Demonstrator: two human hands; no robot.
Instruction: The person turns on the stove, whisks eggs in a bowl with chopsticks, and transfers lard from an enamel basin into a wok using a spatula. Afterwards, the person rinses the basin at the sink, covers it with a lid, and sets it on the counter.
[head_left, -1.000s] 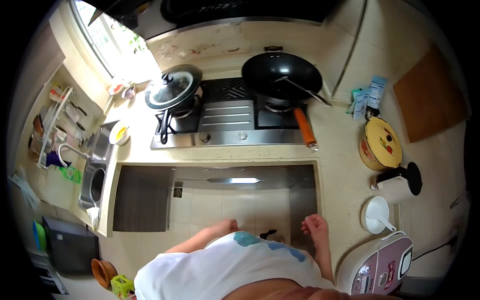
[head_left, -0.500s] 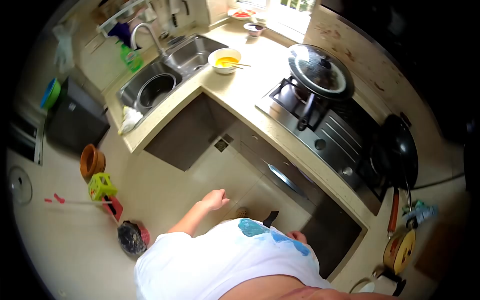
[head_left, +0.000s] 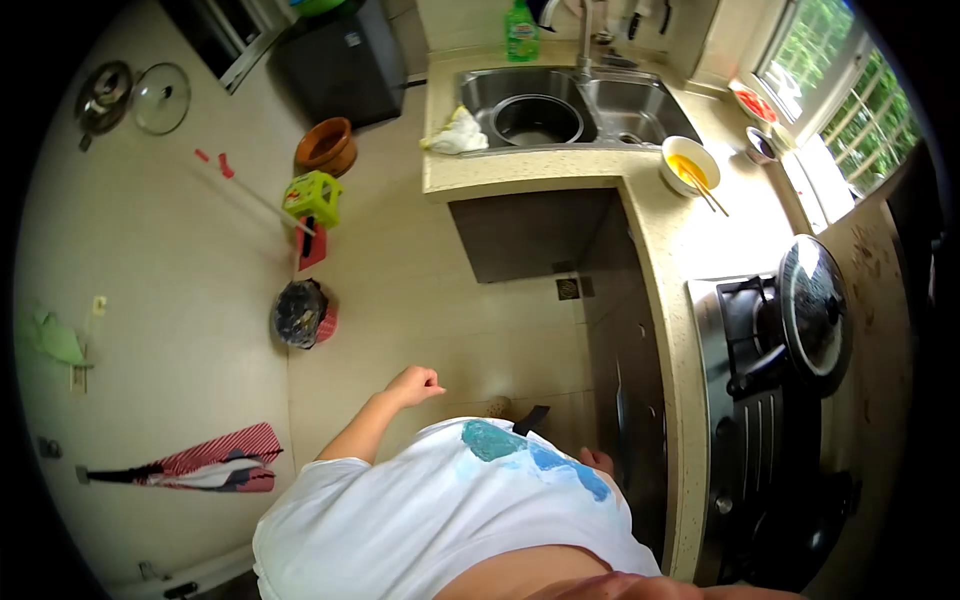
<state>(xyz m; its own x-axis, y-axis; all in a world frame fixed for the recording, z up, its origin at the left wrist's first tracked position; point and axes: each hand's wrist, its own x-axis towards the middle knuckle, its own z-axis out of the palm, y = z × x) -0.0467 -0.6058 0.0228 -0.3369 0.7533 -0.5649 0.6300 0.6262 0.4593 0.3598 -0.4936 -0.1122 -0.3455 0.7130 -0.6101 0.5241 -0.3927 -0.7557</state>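
Note:
My left hand [head_left: 415, 386] hangs over the tiled floor in front of me, its fingers curled in and nothing seen in them. Low beside my shirt is my right hand [head_left: 597, 461], partly covered by the fabric; the part that shows looks curled, with nothing visible in it. Closest to that hand are the dark cabinet fronts [head_left: 628, 370] under the counter. Neither hand touches anything on the worktop.
A bowl of yellow liquid with chopsticks [head_left: 690, 166] stands on the counter [head_left: 655, 230]. Left of it, a black pot [head_left: 538, 120] sits in the sink. A lidded pan [head_left: 815, 310] rests on the stove. A bin [head_left: 303, 315] stands on the floor at left.
My view has swung left, so the sink and stove now lie further right and more of the left wall shows. Both hands keep about the same posture.

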